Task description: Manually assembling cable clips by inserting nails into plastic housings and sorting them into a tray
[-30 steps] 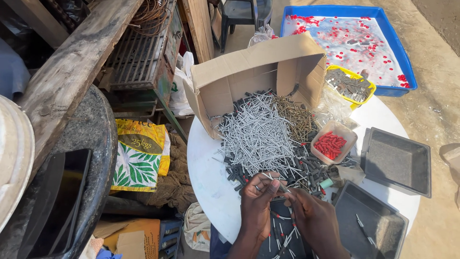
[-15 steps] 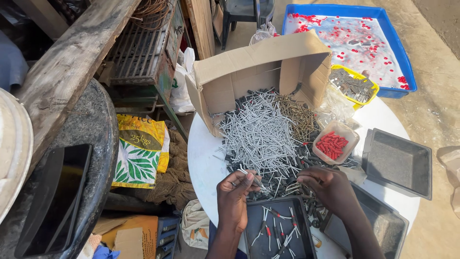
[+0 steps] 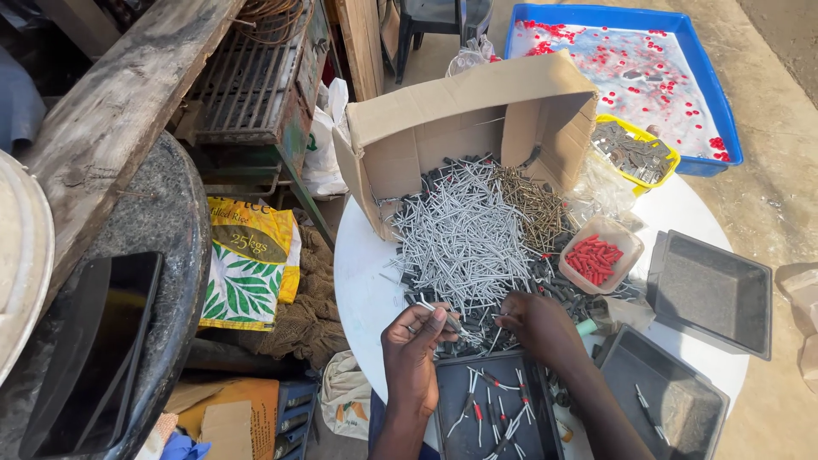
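nail pile (image 3: 464, 243): I log silver-grey, with a brownish-bronze patch of screws (image 3: 532, 200) on the right.
small tub (image 3: 601, 255): translucent pinkish, red plugs inside.
table (image 3: 362, 290): white.
box (image 3: 452, 119): plain tan cardboard.
front tray (image 3: 494, 417): dark grey; I note pieces tipped red.
far tray (image 3: 707, 94): blue rim, whitish bed dotted red.
yellow tub (image 3: 660, 149): bright yellow rim, grey metal contents.
sack (image 3: 251, 264): yellow, green leaf pattern on white.

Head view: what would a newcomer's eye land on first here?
The big heap of silver nails spilling from a tipped cardboard box across the white round table. Below it, the left hand pinches a few nails while the right hand rests on the heap's edge. At top right lies a blue tray dotted red.
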